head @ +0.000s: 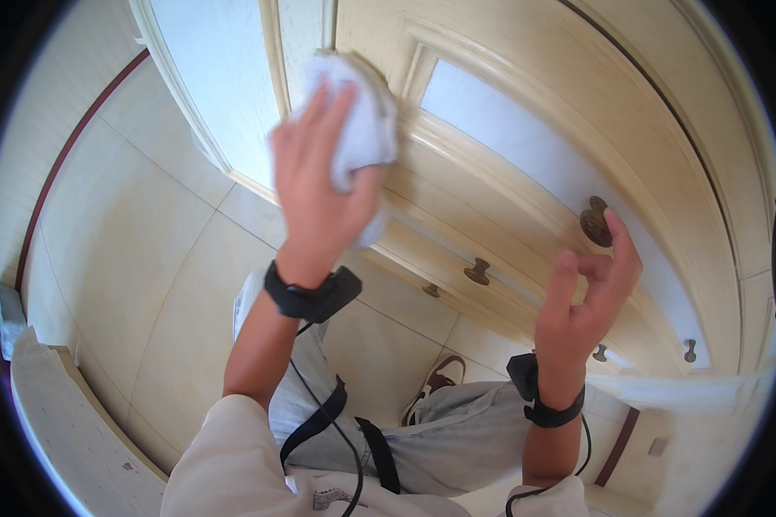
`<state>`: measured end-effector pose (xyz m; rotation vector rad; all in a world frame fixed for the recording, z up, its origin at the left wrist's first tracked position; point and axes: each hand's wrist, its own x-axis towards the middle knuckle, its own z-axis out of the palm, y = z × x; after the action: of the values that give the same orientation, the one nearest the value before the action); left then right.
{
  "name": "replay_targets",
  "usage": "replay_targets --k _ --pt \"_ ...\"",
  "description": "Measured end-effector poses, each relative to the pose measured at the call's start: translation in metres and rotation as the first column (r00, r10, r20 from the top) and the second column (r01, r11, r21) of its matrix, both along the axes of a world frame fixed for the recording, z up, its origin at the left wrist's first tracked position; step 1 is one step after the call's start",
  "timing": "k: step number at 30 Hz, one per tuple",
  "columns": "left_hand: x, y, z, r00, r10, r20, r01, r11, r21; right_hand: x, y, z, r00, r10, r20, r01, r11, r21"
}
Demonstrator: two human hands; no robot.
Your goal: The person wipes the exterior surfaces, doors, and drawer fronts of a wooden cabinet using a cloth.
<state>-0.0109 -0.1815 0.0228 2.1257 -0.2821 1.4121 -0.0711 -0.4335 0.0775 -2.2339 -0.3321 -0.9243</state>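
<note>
My left hand (320, 174) presses a folded white cloth (362, 123) against the side edge of a cream wooden cabinet (491, 187) with drawers; hand and cloth are somewhat blurred. The fingers lie spread over the cloth. My right hand (588, 297) is raised in front of the drawer fronts, its fingers apart and curled, with one fingertip at a dark, bronze-coloured round knob (596, 221) on the upper drawer. Lower on the cabinet are a second dark knob (476, 271) and a smaller one (431, 290). Both wrists wear black straps with small devices.
A cream panel (213, 84) stands beside the cabinet at upper left. Tiled floor (174, 258) runs below and to the left. A worn whitish furniture edge (84, 426) curves at lower left. Black cables hang by my arms, over my grey trousers (452, 439). A dark red strip (71, 148) edges the wall.
</note>
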Motion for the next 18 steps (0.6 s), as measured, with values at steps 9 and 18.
replay_targets --k 9,18 --pt "-0.014 -0.071 -0.041 0.992 0.046 -0.116 -0.064 0.986 -0.151 0.001 0.002 -0.002 0.987 0.127 -0.100 -0.102 0.969 0.227" --pt "-0.021 -0.100 -0.052 0.976 -0.218 -0.019 0.218 0.975 0.050 0.003 0.002 0.002 0.987 0.124 -0.105 -0.094 0.962 0.255"
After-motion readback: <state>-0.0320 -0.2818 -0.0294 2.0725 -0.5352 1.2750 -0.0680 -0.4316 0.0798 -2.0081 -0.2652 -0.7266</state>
